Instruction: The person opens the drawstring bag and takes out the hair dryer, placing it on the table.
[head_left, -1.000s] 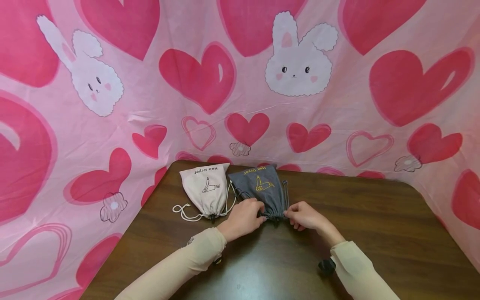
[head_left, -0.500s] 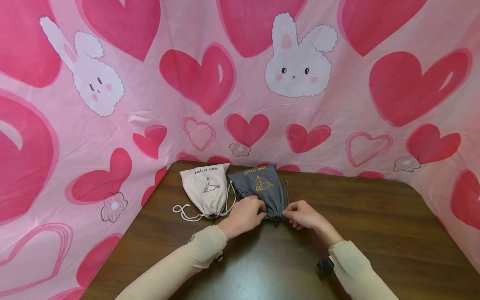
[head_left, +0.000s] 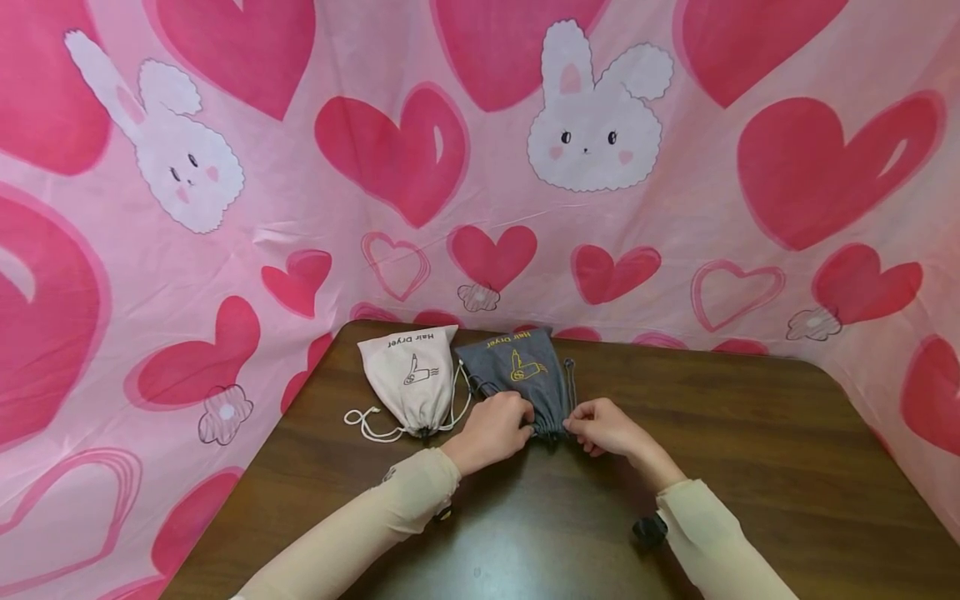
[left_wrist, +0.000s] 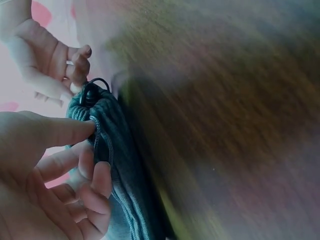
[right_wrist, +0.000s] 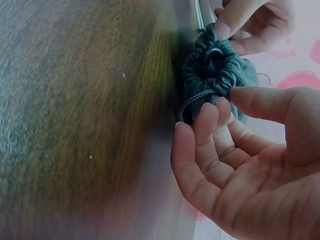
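Observation:
A dark grey drawstring bag (head_left: 534,379) with yellow "Hair Dryer" lettering lies on the table, its gathered mouth toward me. My left hand (head_left: 495,429) pinches the left side of that mouth between thumb and fingers, where the braided cord (left_wrist: 106,142) runs out. On the opposite side my right hand (head_left: 606,427) pinches the mouth's edge at the cord with thumb and index finger, the other fingers loosely bent. A black loop (right_wrist: 215,52) pokes out of the puckered opening. What the bag contains is hidden.
A beige drawstring bag (head_left: 411,383) with black lettering lies just left of the grey one, its white cords (head_left: 371,429) loose on the wood. The brown table (head_left: 750,433) backs onto a pink cloth (head_left: 675,217) printed with hearts and rabbits.
My left hand has edged slightly to the right along the grey bag's mouth. The right hand keeps its pinch, shifted barely left; both bags stay in place.

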